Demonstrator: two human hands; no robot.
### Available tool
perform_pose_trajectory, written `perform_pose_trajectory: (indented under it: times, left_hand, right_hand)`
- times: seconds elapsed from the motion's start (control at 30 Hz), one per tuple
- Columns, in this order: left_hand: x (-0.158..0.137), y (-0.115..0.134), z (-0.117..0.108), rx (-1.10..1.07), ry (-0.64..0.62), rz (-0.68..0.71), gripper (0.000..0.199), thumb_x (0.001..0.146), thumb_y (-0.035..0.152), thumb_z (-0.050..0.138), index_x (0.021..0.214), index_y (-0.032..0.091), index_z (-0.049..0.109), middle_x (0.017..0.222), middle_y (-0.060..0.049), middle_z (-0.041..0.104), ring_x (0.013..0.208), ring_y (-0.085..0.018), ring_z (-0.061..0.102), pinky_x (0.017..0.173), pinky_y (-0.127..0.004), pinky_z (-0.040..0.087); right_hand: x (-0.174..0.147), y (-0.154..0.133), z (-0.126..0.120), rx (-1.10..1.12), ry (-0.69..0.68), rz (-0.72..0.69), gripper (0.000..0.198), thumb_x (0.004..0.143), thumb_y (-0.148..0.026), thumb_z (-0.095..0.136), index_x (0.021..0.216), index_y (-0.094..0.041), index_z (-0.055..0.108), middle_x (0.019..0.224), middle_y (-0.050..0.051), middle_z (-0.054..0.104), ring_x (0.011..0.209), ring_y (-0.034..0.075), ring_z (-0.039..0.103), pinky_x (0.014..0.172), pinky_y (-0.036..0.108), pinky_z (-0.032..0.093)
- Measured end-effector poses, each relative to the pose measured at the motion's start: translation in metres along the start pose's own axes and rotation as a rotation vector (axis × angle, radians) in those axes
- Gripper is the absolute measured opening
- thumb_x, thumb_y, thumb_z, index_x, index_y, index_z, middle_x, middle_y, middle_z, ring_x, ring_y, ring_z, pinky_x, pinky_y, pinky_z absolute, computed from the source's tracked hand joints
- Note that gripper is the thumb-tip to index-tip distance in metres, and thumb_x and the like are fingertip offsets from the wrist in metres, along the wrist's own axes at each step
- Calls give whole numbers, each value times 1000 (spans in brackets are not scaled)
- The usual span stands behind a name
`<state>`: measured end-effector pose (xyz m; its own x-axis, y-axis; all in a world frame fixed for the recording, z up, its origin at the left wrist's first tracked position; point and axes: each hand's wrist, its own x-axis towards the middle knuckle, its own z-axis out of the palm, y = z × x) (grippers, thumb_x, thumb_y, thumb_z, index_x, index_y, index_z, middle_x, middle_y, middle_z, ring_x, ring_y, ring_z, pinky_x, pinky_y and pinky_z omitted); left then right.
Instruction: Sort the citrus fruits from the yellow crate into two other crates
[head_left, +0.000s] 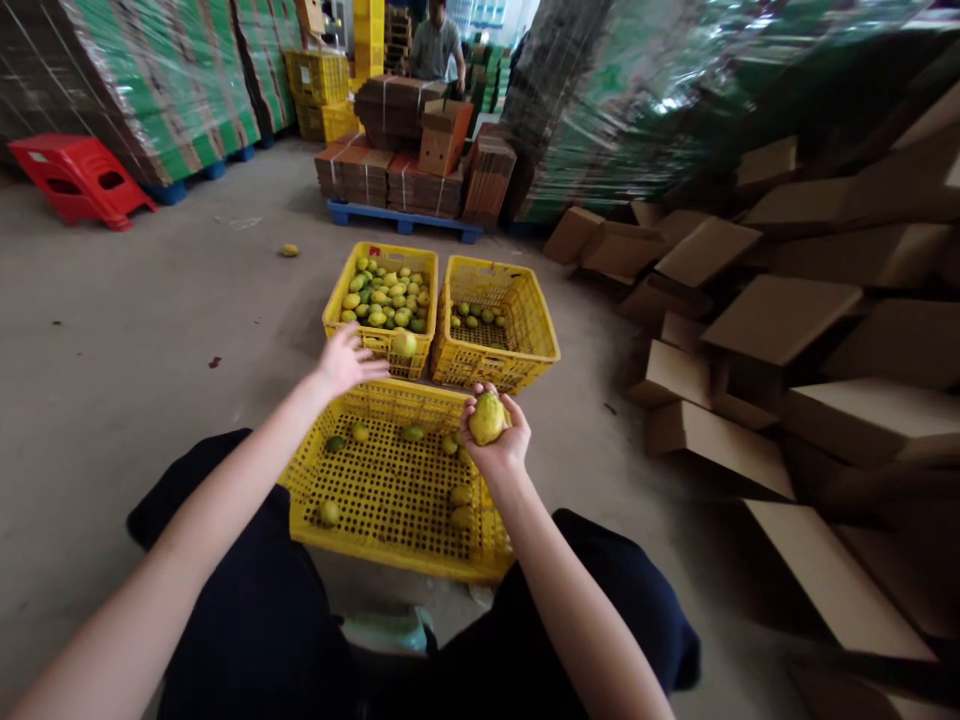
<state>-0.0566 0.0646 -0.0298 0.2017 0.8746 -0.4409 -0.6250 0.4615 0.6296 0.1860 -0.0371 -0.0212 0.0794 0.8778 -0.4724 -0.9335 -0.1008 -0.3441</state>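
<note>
My right hand [504,448] cups a yellow-green lemon [487,418] above the right rim of the near yellow crate [382,490]. Several lemons lie scattered in that crate. My left hand [351,362] is open with fingers spread, at the front of the far left crate [339,290]. Just off its fingertips is another lemon [405,344], in front of that crate's near wall and apparently in the air. Many yellow and green lemons fill part of the far left crate. The far right crate [536,320] holds several greener ones.
Loose cardboard boxes [780,310] are heaped on the right. A lone lemon [289,250] lies on the floor, beyond it a red stool [79,180]. Flattened cartons [352,172] sit on a blue pallet [405,222]; a person [436,50] stands behind.
</note>
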Motion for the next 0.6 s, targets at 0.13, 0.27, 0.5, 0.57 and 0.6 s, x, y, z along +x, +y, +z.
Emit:
perform_pose_trajectory:
  times: [0.13,0.27,0.5,0.57,0.6]
  left_hand:
    - [6,44,-11,78,322,141,57,84,30,49,141,22,44,135,-18,56,100,-27,69,88,-41,54]
    - [-11,5,-15,450,-41,-113,33,82,27,53,109,14,67,97,-15,73,77,-21,71,75,-31,54]
    - [-51,-46,-33,1663,-329,16,30,50,29,84,77,23,72,89,-13,75,99,-37,66,93,-45,43]
    - [-58,-45,-38,1773,-297,37,28,57,33,80,81,20,72,92,-18,74,102,-42,64,95,-50,40]
    - [-60,-43,-38,1794,-295,73,30,63,36,76,87,19,73,98,-20,73,105,-42,63,97,-51,38]
  right_hand:
    - [-1,2,-1,-49,-27,26,13,76,-23,56,86,-21,64,76,0,71,61,13,65,52,23,56]
    - [5,11,-10,-305,-88,173,22,75,-28,53,91,-17,65,76,3,73,59,15,66,44,22,52]
    - [10,62,-51,-757,-279,458,14,62,-12,63,75,-17,66,49,-4,64,34,12,56,27,15,35]
    - [-1,78,-63,-733,-345,459,15,57,-8,69,67,-19,64,43,-8,57,31,9,52,26,13,34]
    - [-8,85,-67,-689,-382,434,17,55,-8,73,64,-19,64,42,-9,55,31,9,52,27,13,35]
